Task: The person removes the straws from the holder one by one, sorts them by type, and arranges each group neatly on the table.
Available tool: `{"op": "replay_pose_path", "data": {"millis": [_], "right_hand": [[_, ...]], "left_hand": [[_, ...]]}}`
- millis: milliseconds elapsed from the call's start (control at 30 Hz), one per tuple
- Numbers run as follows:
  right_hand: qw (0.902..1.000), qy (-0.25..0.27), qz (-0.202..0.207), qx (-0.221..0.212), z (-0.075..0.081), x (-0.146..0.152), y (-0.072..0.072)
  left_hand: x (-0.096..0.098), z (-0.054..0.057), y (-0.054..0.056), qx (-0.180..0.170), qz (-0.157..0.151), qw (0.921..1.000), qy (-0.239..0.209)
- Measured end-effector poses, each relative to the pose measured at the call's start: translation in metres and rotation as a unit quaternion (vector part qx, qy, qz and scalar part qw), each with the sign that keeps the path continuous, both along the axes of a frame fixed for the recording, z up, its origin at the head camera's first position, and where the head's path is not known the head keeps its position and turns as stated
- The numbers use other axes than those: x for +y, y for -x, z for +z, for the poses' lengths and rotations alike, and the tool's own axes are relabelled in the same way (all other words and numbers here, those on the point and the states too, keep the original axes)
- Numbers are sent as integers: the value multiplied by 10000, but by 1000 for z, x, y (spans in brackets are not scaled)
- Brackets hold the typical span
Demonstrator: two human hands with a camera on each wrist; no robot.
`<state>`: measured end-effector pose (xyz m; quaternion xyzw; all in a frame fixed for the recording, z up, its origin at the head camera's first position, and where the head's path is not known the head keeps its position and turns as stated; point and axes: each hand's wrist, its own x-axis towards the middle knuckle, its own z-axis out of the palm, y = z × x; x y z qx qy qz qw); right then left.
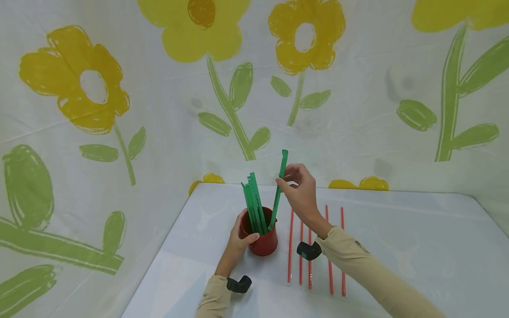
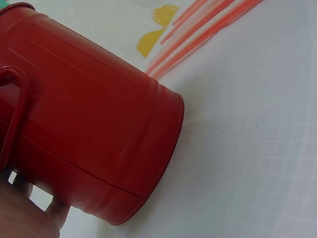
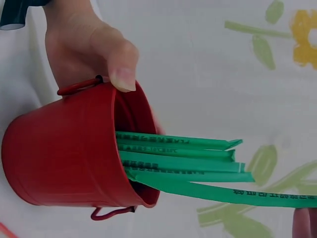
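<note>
My left hand (image 1: 235,244) grips a small red metal bucket (image 1: 265,245) by its side, the thumb over the rim. Several green paper-wrapped straws (image 3: 183,163) with dark print lean inside the bucket, their tops sticking out. Between thumb and fingers, my right hand (image 1: 303,191) pinches one more green wrapped straw (image 1: 284,163). Its lower end is at the bucket's mouth, and in the right wrist view this wrapped straw slants beside the others. The left wrist view shows the bucket's wall (image 2: 99,114) and a wire handle.
Several thin red straws (image 1: 330,269) lie roughly parallel on the white table (image 1: 397,247), to the right of the bucket and partly under my right forearm. A white cloth with yellow flowers (image 1: 167,110) hangs behind the table and along its left side.
</note>
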<state>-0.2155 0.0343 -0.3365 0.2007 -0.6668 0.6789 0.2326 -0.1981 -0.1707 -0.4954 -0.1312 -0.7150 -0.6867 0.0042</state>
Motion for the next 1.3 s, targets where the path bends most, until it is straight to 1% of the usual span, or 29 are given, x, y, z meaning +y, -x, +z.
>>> {"op": "replay_pose_path", "data": {"millis": [133, 233, 467, 600, 700, 867, 1067, 1300], "right_hand": [[9998, 182, -88, 46, 3, 4, -2], [9996, 248, -76, 67, 5, 7, -3], [9989, 309, -241, 267, 8, 15, -6], [9980, 356, -324, 402, 7, 19, -8], [9976, 338, -412, 434, 5, 22, -10], [9981, 230, -450, 359, 3, 28, -11], [9982, 66, -503, 329, 0, 38, -14], [9977, -163, -652, 92, -4, 49, -17]], "left_hand": [[-1, -1, 2, -105, -18, 9999, -25], [-1, 1, 1, -153, -59, 9999, -38], [3, 24, -10, -125, -170, 9997, 87], [4, 26, -11, -144, -147, 9998, 43], [3, 25, -11, -142, -149, 9998, 20], [1, 23, -12, -102, -169, 9998, 21], [0, 24, -12, -79, -185, 9998, 20], [1, 23, -11, -23, -230, 9997, -26]]}}
